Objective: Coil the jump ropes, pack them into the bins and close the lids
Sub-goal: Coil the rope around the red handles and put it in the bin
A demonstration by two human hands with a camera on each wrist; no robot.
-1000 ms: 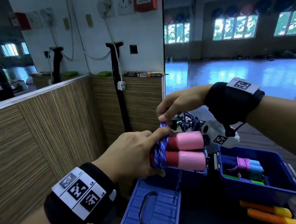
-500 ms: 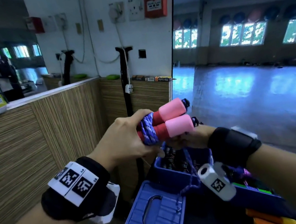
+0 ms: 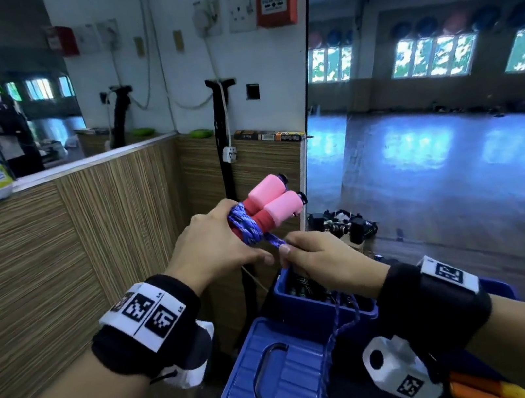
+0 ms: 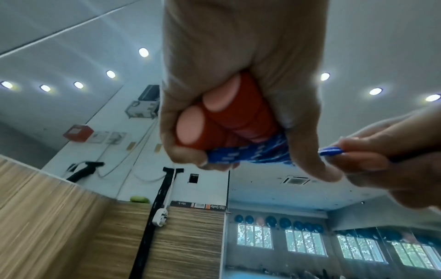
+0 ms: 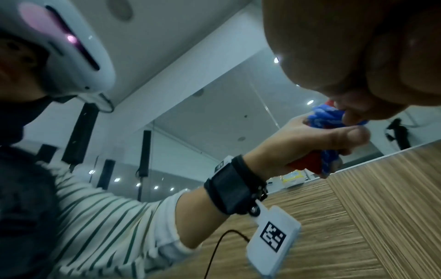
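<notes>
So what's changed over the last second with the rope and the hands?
The right hand dropped from above the pink handles to below them, pinching the purple rope throughout. The left hand raised and tilted the handles. Its grip and the open bin are unchanged.

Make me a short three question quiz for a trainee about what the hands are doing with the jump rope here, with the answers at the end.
1. True or false: the left hand grips both pink handles together.
2. What does the right hand pinch?
A. the purple rope
B. the bin lid
C. an orange handle
3. Fill in: loose rope hangs from the right hand in front of the open blue ____.

Key:
1. True; wraps of rope already sit around the handles.
2. A
3. bin
</notes>
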